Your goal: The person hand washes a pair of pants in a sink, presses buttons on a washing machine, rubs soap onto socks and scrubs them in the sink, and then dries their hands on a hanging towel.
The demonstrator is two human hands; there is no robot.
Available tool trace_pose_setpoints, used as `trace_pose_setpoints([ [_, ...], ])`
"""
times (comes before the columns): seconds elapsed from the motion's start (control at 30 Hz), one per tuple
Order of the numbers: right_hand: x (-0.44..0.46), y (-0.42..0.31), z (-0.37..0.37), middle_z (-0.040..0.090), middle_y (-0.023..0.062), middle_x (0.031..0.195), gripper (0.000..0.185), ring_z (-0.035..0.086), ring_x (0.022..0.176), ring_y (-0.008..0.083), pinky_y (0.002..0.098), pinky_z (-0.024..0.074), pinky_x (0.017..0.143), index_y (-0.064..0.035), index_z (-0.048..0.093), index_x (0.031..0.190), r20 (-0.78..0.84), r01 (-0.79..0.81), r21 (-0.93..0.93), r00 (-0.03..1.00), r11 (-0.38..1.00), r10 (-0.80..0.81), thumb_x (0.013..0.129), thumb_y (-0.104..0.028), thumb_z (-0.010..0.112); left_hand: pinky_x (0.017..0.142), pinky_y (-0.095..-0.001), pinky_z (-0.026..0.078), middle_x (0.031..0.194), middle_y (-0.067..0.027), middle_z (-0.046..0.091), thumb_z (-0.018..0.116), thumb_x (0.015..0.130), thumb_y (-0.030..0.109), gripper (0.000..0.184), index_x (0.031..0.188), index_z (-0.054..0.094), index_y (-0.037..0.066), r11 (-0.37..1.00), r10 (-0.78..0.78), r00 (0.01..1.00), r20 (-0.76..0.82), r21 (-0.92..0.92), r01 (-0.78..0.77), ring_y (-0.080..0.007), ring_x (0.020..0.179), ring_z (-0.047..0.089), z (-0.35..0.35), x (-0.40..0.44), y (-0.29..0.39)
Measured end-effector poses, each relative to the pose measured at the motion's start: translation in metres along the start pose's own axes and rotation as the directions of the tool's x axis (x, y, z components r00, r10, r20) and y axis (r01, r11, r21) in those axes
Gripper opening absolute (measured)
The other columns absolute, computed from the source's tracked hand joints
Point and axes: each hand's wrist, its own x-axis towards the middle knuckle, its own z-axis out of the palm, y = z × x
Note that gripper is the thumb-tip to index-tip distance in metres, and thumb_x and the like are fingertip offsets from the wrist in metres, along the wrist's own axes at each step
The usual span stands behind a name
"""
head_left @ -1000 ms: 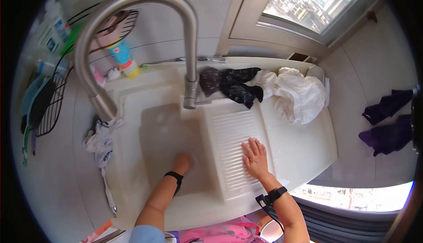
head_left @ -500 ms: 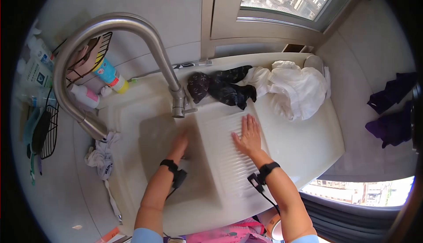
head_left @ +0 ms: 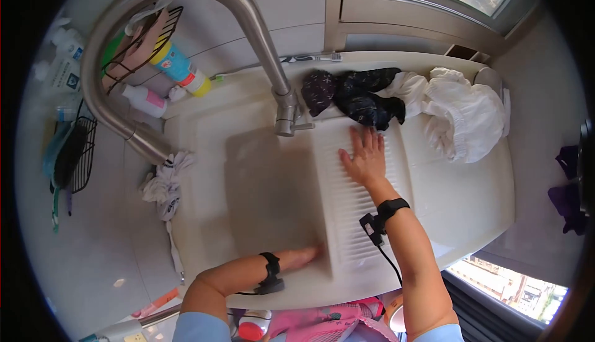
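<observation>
My right hand [head_left: 365, 159] lies flat with fingers spread on the ribbed washboard [head_left: 347, 224] of a white sink, its fingertips just below a bundle of dark patterned cloth [head_left: 369, 103]. Down in the sink basin [head_left: 266, 184], my left hand [head_left: 300, 257] reaches toward the wall beside the washboard. It looks stretched out and holds nothing visible, though its fingertips are blurred. White cloth [head_left: 465, 116] is heaped right of the dark cloth on the back ledge. A black band with a small device is strapped to each wrist.
A curved metal faucet [head_left: 285, 116] arches over the basin. Wire racks with bottles and a tube [head_left: 180, 66] hang on the left wall. A white cloth [head_left: 167, 184] lies by the faucet's base, near a toothbrush [head_left: 174, 249]. Pink fabric [head_left: 328, 320] shows below the front edge.
My left hand has swung from the basin's middle toward its front right corner. My right hand stays on the washboard, now closer to the dark cloth. The view has shifted.
</observation>
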Motion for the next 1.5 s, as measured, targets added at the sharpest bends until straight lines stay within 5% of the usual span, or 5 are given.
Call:
trace_pose_setpoints([
  [0.5,0.003,-0.004,-0.005,0.037,0.023,0.123,0.057,0.03,0.117,0.0378,0.0494,0.0196,0.099,-0.0068,0.042,0.121,-0.052,0.039,0.01,0.998,0.999,-0.039,0.073,-0.035,0.053,0.085,-0.0401,0.04,0.105,-0.016,0.056,0.051,0.076,0.022,0.028,0.095,0.061,0.005,0.121,0.533,0.751,-0.389,0.914,0.388,-0.031,0.097,0.052,-0.342,-0.025,0.07],
  [1.0,0.003,-0.002,0.004,0.04,0.0192,0.122,0.055,0.031,0.118,0.0352,0.0485,0.0188,0.101,-0.0071,0.042,0.121,-0.098,0.051,0.025,0.994,0.998,-0.049,0.072,-0.029,0.055,0.062,-0.0293,0.039,0.082,-0.0012,0.052,0.052,0.08,0.026,0.026,0.095,0.055,0.005,0.655,0.711,-0.106,-0.696,0.709,-0.262,-0.0126,0.073,0.045,-0.332,-0.13,0.162],
  [1.13,-0.001,0.006,0.042,0.039,0.0221,0.124,0.052,0.031,0.12,0.0358,0.0457,0.0229,0.1,0.0035,0.037,0.122,-0.137,0.041,0.187,0.99,0.981,-0.015,0.075,-0.017,0.048,0.071,-0.0265,0.042,0.09,0.0009,0.056,0.054,0.084,0.032,0.03,0.105,0.055,0.01,0.785,0.583,0.515,-0.629,0.272,-0.557,-0.0097,0.08,0.05,-0.23,-0.156,0.124],
  [1.4,-0.012,-0.105,-0.152,0.059,0.015,0.069,0.02,0.057,0.064,0.0286,0.0366,0.0451,0.062,-0.0054,0.063,0.069,-0.026,0.309,0.904,0.729,0.295,-0.684,0.073,-0.021,0.051,0.065,-0.0328,0.042,0.092,-0.001,0.054,0.052,0.078,0.018,0.029,0.106,0.05,0.013,0.546,0.685,0.366,-0.629,0.113,-0.83,-0.016,0.081,0.054,-0.056,-0.24,0.125],
  [1.5,-0.035,-0.06,-0.148,0.06,0.0117,0.078,0.014,0.055,0.08,0.0272,0.0453,0.0345,0.083,-0.0083,0.064,0.07,0.045,0.577,0.302,0.787,0.759,-0.616,0.069,-0.018,0.054,0.064,-0.0325,0.043,0.088,-0.002,0.056,0.05,0.081,0.022,0.027,0.106,0.051,0.014,0.598,0.764,0.438,-0.474,0.266,-0.756,-0.0173,0.078,0.055,-0.078,-0.197,0.114],
])
